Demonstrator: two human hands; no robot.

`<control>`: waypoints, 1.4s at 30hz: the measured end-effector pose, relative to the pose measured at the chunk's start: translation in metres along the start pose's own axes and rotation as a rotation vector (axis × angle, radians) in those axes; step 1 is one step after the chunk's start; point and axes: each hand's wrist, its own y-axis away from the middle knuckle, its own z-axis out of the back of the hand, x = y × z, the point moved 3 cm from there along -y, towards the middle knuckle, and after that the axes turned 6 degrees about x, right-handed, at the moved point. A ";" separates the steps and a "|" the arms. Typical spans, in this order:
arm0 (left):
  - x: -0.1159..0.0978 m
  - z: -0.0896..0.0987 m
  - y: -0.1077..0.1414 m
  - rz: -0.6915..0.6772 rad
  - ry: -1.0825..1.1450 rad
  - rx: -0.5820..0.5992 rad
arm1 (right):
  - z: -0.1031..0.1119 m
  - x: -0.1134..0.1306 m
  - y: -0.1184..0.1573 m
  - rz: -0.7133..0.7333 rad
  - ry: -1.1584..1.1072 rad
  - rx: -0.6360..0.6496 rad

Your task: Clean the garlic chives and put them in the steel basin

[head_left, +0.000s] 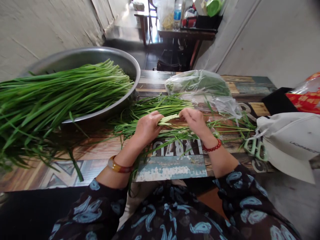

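My left hand [148, 126] is closed around a small bunch of garlic chives [168, 119], whose pale stem ends stick out to the right. At those tips the fingers of my right hand [193, 120] pinch together on the stem ends. Behind my hands lies a loose pile of chives [160, 105] on the patterned table [172, 166]. Trimmed bits and stray leaves are strewn around and under my hands. To the left, a wide metal basin [136, 71] holds a big heap of chives [82, 88], their green leaves hanging over its near rim.
A clear plastic bag [200, 83] with greens lies at the table's back. Green-handled scissors [256, 148] and a white cap [287, 140] are at the right, near a red package [306, 96]. Beyond stands another table [190, 35] with a water bottle [177, 15].
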 end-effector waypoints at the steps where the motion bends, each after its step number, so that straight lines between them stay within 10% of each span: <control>1: 0.002 0.002 0.000 0.005 0.023 -0.059 | 0.007 -0.006 -0.001 -0.072 -0.005 -0.066; 5: 0.009 0.017 -0.001 -0.001 0.140 -0.406 | 0.023 -0.013 -0.002 -0.132 0.015 -0.172; 14: 0.014 0.029 0.010 -0.030 -0.082 -0.593 | -0.042 0.041 0.013 0.409 -0.064 0.499; 22: 0.012 0.012 0.002 0.071 -0.022 -0.311 | 0.010 -0.010 -0.001 0.033 0.308 -0.141; 27: 0.014 0.007 -0.002 0.115 0.156 -0.295 | 0.018 -0.028 -0.001 -0.132 0.521 -0.132; 35: 0.016 0.011 -0.002 0.138 0.322 -0.421 | 0.017 -0.021 -0.005 -0.110 -0.033 -0.141; 42: 0.008 0.013 0.000 0.011 0.366 -0.481 | 0.001 -0.001 -0.001 -0.083 -0.088 -0.069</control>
